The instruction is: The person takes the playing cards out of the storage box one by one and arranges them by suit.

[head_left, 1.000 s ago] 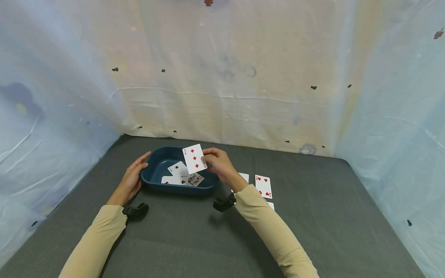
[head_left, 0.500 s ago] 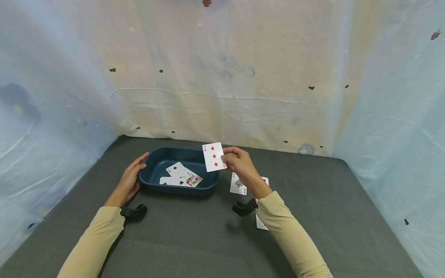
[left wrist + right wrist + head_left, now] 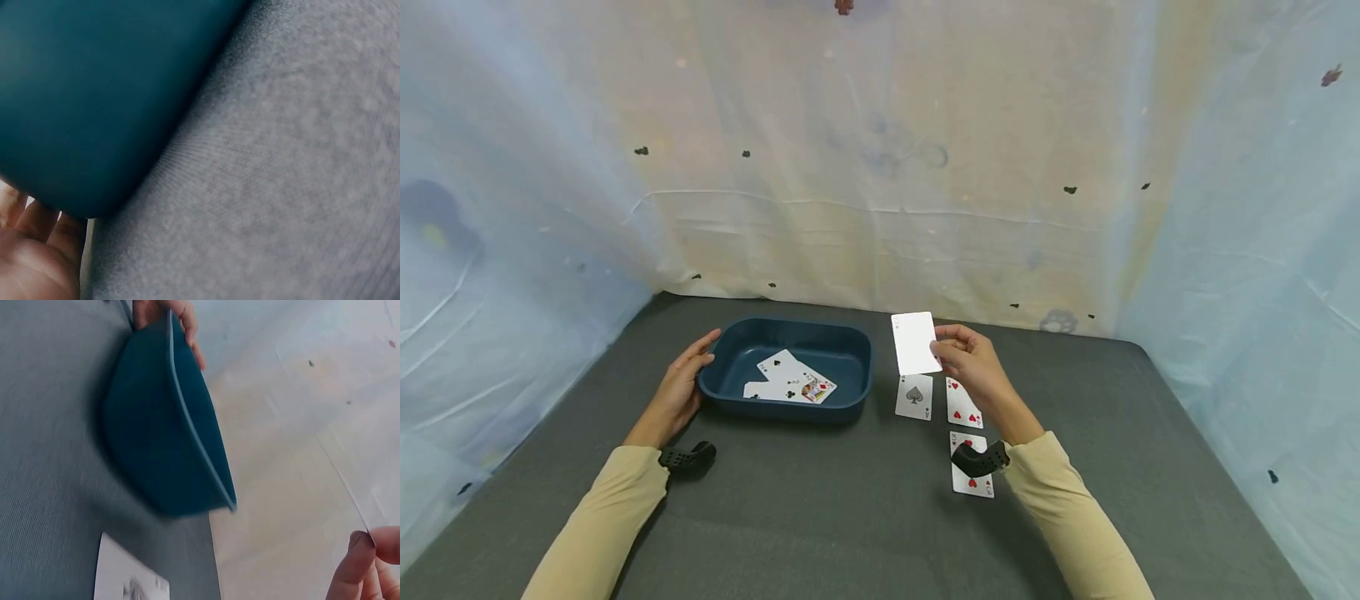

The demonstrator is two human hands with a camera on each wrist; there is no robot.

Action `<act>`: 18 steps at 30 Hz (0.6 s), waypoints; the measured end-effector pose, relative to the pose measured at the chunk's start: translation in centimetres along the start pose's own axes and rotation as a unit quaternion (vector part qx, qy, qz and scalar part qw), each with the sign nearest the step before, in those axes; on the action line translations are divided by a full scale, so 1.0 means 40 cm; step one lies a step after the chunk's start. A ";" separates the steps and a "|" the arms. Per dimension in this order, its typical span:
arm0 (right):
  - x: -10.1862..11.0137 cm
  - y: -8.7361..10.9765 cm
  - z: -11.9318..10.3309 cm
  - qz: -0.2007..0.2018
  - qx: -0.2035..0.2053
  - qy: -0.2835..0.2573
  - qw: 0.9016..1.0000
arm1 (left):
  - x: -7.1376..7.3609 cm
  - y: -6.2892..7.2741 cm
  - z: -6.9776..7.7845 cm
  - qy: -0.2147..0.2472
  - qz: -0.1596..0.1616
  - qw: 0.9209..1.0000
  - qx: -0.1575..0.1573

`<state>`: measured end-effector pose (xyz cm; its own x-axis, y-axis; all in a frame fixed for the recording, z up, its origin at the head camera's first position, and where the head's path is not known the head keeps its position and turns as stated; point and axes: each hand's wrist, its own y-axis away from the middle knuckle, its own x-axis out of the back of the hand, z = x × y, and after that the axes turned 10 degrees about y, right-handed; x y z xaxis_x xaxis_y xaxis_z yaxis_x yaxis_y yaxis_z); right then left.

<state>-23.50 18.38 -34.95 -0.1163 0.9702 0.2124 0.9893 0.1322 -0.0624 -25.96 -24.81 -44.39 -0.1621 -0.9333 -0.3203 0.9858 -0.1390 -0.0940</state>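
Observation:
My right hand (image 3: 943, 345) pinches a playing card (image 3: 915, 343) by its right edge and holds it upright above the mat, just right of the tray; its face is washed out white. The pinching fingertips (image 3: 365, 562) show in the right wrist view. A dark teal tray (image 3: 790, 333) holds several face-up cards (image 3: 790, 386). My left hand (image 3: 703, 355) rests against the tray's left end with relaxed fingers (image 3: 34, 222) along its wall (image 3: 94, 94). On the mat lie an ace of spades (image 3: 914, 397) and two hearts cards (image 3: 962, 405), (image 3: 973, 486).
A grey mat (image 3: 820, 517) covers the table, with pale sheeting (image 3: 880, 167) hung close behind and on both sides. A black wrist camera (image 3: 977, 458) partly hides the nearest hearts card. One table card (image 3: 128, 578) and the tray (image 3: 169, 437) appear in the right wrist view.
My right hand carried the diamonds card from over the tray rightward to above the cards on the mat. The card's face now reads white. My left hand stayed at the tray.

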 end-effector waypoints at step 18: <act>0.179 0.057 0.101 0.074 -0.054 0.051 0.995 | 0.001 0.000 0.001 0.002 0.001 1.000 0.002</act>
<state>-22.44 26.43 -37.53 0.0349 0.9512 0.3065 0.9993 -0.0378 0.0037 -25.97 -24.84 -44.36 -0.1595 -0.9327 -0.3236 0.9864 -0.1375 -0.0897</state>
